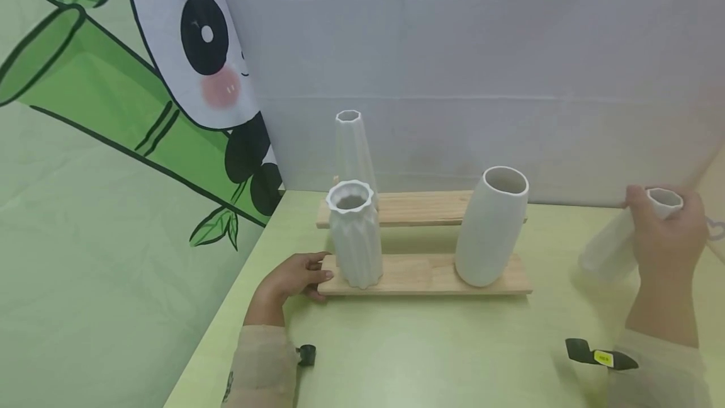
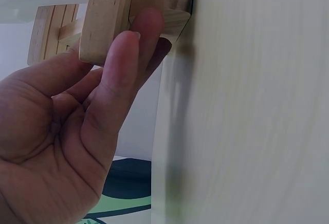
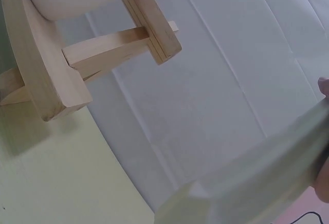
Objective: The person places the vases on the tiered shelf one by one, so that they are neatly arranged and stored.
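A two-level wooden shelf (image 1: 419, 274) stands on the table near the back wall. My left hand (image 1: 290, 279) grips the left end of its lower, front plank; in the left wrist view thumb and fingers lie around the plank's end (image 2: 105, 23). At the right, my right hand (image 1: 668, 232) holds a white faceted vase (image 1: 608, 249) around its neck, tilted, base toward the lower left. On the front plank are a fluted white vase (image 1: 357, 238) at left and a smooth white vase (image 1: 493, 228) at right. A slim faceted vase (image 1: 355, 150) stands behind at left.
The pale yellow table (image 1: 419, 351) spreads in front of the shelf. A white cloth wall (image 1: 464, 80) rises behind, and a green cloth with a panda drawing (image 1: 206, 36) hangs at left. Dark wrist straps (image 1: 601, 357) sit on both forearms.
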The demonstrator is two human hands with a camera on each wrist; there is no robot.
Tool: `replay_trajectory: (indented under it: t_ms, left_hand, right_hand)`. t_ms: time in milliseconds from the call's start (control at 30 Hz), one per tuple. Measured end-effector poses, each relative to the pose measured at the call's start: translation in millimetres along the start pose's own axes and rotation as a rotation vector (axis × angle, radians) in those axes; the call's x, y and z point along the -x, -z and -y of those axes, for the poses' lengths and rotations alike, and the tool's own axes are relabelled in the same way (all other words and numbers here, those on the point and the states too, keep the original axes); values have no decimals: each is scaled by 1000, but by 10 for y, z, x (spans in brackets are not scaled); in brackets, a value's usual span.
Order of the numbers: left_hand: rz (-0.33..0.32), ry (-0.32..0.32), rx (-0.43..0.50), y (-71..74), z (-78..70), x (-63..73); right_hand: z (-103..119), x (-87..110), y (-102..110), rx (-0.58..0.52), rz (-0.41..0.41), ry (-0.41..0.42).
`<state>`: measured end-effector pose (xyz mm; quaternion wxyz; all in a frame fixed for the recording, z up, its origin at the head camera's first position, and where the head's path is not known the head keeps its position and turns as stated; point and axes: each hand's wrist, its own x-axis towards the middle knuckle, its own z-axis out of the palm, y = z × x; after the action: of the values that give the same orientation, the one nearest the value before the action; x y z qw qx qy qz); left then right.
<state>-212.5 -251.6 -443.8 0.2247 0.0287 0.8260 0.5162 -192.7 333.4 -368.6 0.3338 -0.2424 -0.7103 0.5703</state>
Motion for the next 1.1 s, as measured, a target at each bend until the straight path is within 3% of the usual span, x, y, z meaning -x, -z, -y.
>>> replay_trajectory:
  t_ms: [333, 867, 1100]
  left_hand:
    - [-17, 18, -20, -4, -33, 1]
    - [-11, 14, -28, 3, -18, -8]
    - [-15, 18, -30, 0, -24, -3]
  right_hand:
    - [104, 114, -47, -17, 53, 58]
    - [257, 263, -64, 31, 139, -6]
    - [329, 330, -82, 49, 168, 44]
